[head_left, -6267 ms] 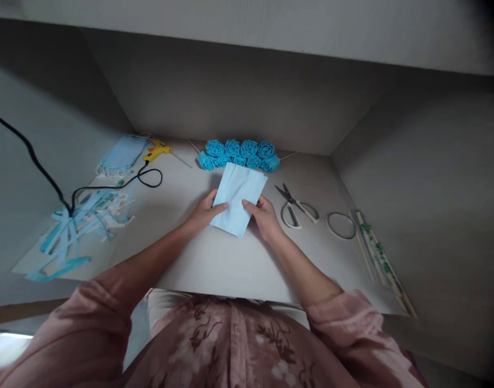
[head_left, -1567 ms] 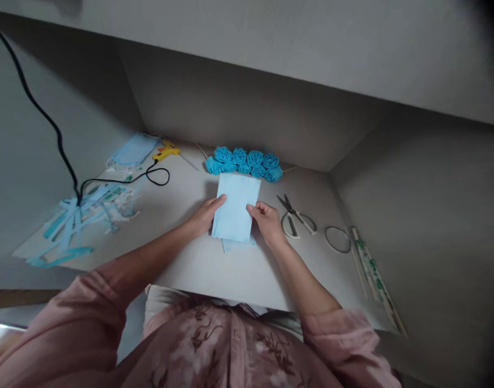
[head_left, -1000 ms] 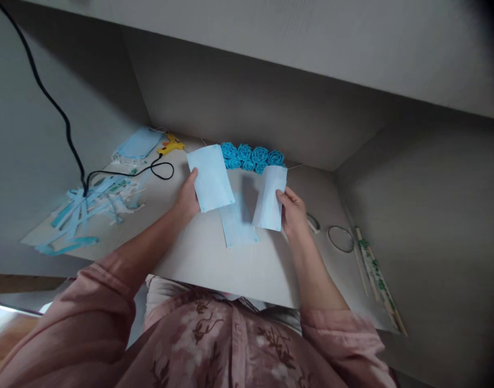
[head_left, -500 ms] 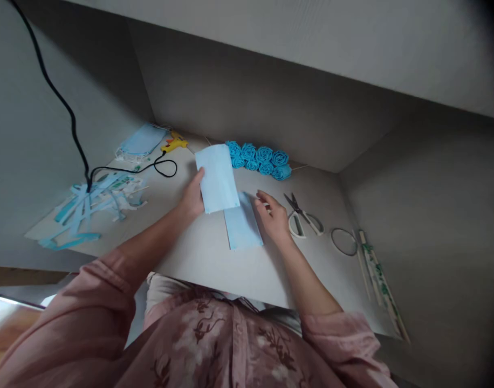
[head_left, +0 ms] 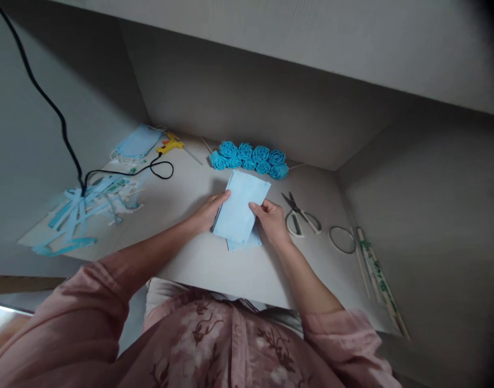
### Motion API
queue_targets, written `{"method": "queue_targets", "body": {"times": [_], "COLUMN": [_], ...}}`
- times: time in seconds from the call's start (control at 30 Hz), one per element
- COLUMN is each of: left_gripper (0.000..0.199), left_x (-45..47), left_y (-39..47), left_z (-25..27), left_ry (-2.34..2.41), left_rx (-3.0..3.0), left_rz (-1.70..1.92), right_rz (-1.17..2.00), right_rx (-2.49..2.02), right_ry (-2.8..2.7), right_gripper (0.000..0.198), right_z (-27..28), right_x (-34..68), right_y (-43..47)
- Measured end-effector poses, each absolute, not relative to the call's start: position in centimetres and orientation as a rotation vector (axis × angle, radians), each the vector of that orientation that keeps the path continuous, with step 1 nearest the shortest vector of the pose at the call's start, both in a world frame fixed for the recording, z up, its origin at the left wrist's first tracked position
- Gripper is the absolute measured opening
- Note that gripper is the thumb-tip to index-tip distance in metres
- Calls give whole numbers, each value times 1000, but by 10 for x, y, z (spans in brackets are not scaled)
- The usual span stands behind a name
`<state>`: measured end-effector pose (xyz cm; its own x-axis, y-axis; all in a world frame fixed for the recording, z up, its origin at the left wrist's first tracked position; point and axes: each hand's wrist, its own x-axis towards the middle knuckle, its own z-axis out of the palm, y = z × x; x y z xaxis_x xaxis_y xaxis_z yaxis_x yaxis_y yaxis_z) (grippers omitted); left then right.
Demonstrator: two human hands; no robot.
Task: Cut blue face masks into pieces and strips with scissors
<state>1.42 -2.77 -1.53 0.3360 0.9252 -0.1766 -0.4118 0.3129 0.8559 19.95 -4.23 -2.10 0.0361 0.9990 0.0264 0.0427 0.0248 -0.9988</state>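
Between my two hands is a light blue face mask sheet (head_left: 242, 205), without ear loops that I can see. My left hand (head_left: 210, 212) grips its left edge, thumb on top. The thumb and fingers of my right hand (head_left: 273, 218) pinch its right edge. Beneath it, a second blue sheet (head_left: 247, 243) lies on the table, mostly covered. Just right of my right hand rest scissors (head_left: 299, 214) with white handles, blades slightly apart. Behind the sheet stand several blue rolled flowers (head_left: 251, 156) in two rows.
A yellow glue gun (head_left: 171, 144) with a black cord (head_left: 64, 129) lies at the back left, beside a stack of blue masks (head_left: 138, 141). Cut strips (head_left: 83, 210) are heaped at left. A thin ring (head_left: 343, 240) and wrapped sticks (head_left: 378, 275) lie along the right wall (head_left: 425, 215).
My left hand has brought the blue sheet right and toward me, over the one on the table. My right hand, free before, now holds its right edge.
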Motion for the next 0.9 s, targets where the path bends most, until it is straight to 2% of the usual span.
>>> {"method": "queue_targets", "body": {"times": [0.4, 0.53, 0.63, 0.9], "left_gripper": [44, 44, 44, 38], "left_x": [13, 13, 13, 13], "left_y": [-26, -25, -26, -25], "left_z": [-10, -10, -9, -11], "left_ry": [816, 826, 845, 839], "left_rx": [781, 785, 778, 740], "left_rz": [1047, 1068, 1079, 1054], "right_rz": [1138, 1166, 1158, 1150], "right_rx": [-1275, -1196, -1164, -1188], "right_ry": [-1262, -1222, -1167, -1196], "right_gripper": [36, 31, 39, 26], "right_z": [-12, -9, -9, -11], "right_x": [198, 196, 196, 199], "right_y": [-45, -43, -41, -41]}}
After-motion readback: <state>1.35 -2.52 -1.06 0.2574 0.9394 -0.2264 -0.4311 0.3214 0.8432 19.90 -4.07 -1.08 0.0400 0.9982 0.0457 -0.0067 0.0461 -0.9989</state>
